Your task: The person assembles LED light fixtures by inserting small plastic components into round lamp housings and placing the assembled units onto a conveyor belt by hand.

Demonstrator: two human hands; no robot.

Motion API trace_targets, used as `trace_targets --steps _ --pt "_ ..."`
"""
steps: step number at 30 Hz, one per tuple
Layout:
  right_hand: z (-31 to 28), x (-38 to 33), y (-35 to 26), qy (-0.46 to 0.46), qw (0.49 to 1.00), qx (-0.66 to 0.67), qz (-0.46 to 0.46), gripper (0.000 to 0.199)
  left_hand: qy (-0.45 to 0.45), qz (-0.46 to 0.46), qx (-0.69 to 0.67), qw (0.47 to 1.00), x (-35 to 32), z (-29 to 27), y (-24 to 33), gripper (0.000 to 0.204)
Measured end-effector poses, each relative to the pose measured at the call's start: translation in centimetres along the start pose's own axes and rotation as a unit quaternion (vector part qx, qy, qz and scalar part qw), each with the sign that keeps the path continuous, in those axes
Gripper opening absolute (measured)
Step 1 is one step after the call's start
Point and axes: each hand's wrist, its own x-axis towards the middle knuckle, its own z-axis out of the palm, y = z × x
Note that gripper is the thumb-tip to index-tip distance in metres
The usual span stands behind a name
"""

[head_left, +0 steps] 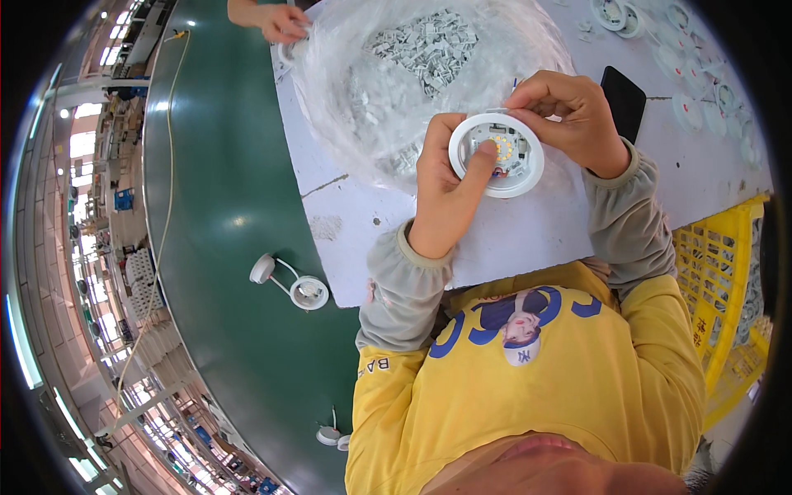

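Note:
Above the table's near part I hold a round white LED lamp (pixel 535 165), its open face turned up. Inside it shows a board (pixel 518 150) with a ring of yellow LEDs and small electronic parts. My left hand (pixel 445 181) grips the lamp's left rim, the thumb pressed onto the board and partly hiding it. At the lamp's upper right edge, my right hand (pixel 582 120) is closed in a pinch. A thin whitish sliver sticks out by its fingertips, and a bit of blue shows above them; I cannot make out what the pinch holds.
A large transparent plastic bag (pixel 330 91) full of small white plastic pieces (pixel 433 49) lies beyond my hands. Right of it are a black phone (pixel 623 103) and several round lamp parts (pixel 689 111). Lamps (pixel 309 293) lie on the green belt (pixel 239 190); another person's hand (pixel 283 23) is far left. A yellow crate (pixel 714 272) stands right.

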Motion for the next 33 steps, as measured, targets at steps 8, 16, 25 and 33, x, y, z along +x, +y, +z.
trace_targets --steps 8,16,25,33 --pt "-0.3 -0.1 -0.6 -0.027 1.0 -0.012 0.008 0.008 -0.069 0.031 0.031 0.997 0.1 -0.4 -0.2 0.023" --pt "-0.3 -0.3 0.0 -0.026 0.997 0.074 0.027 0.006 -0.037 0.034 0.021 0.999 -0.1 0.0 0.0 0.019" --pt "-0.6 -0.5 -0.2 -0.055 0.998 0.027 0.004 0.011 -0.059 0.035 0.065 0.996 -0.1 -0.4 0.3 0.02" --pt "-0.3 -0.1 -1.7 -0.086 0.995 0.055 0.015 0.029 -0.046 0.044 0.091 0.994 -0.2 0.0 0.2 0.021"
